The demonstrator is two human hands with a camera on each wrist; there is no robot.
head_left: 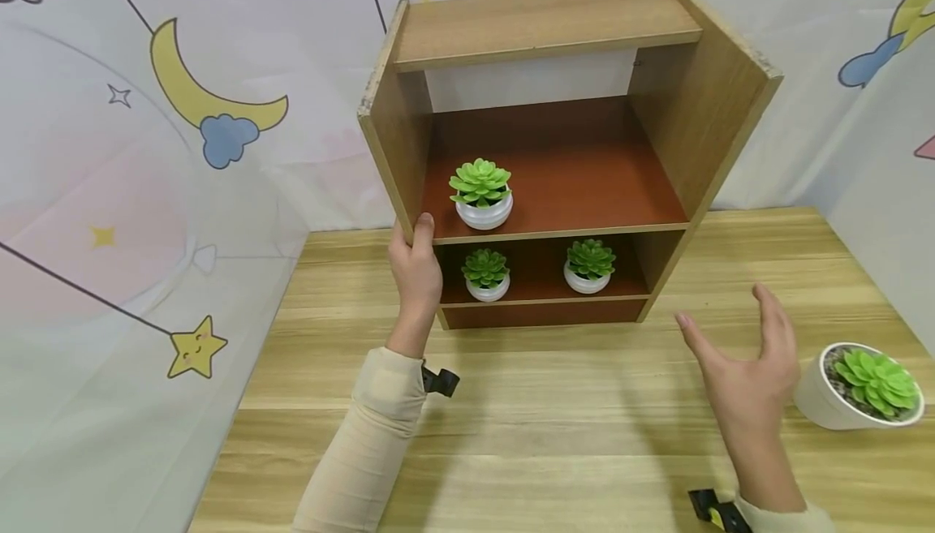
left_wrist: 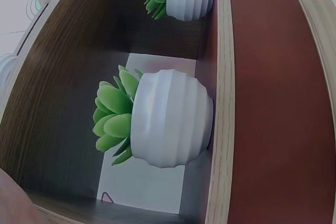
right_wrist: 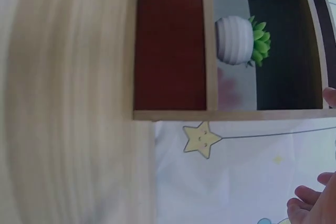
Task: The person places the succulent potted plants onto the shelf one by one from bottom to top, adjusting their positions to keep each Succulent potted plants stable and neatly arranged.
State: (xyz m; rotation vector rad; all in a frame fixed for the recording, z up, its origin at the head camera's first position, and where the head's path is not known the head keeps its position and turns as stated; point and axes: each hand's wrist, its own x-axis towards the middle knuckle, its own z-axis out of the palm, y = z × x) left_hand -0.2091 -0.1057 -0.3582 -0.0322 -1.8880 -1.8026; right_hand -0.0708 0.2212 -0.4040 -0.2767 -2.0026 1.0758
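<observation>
A small wooden shelf unit point(head_left: 562, 233) stands on the table, its inner boards reddish brown. My left hand point(head_left: 416, 269) holds the left side panel near the middle board, thumb at the front edge. One potted succulent point(head_left: 482, 195) in a white pot sits on the middle board at the left. Below it, a left succulent point(head_left: 487, 275) and a right succulent point(head_left: 588, 265) stand on the lower board; ribbed white pots point(left_wrist: 170, 119) show in the left wrist view. My right hand point(head_left: 752, 379) hovers right of the unit, thumb and fingers spread apart, holding nothing.
A larger white pot point(head_left: 833, 399) with a green succulent stands on the wooden table point(head_left: 540, 436) at the right, close beside my right hand in the head view. A printed cloth point(head_left: 219, 217) with moons and stars hangs behind and at the sides.
</observation>
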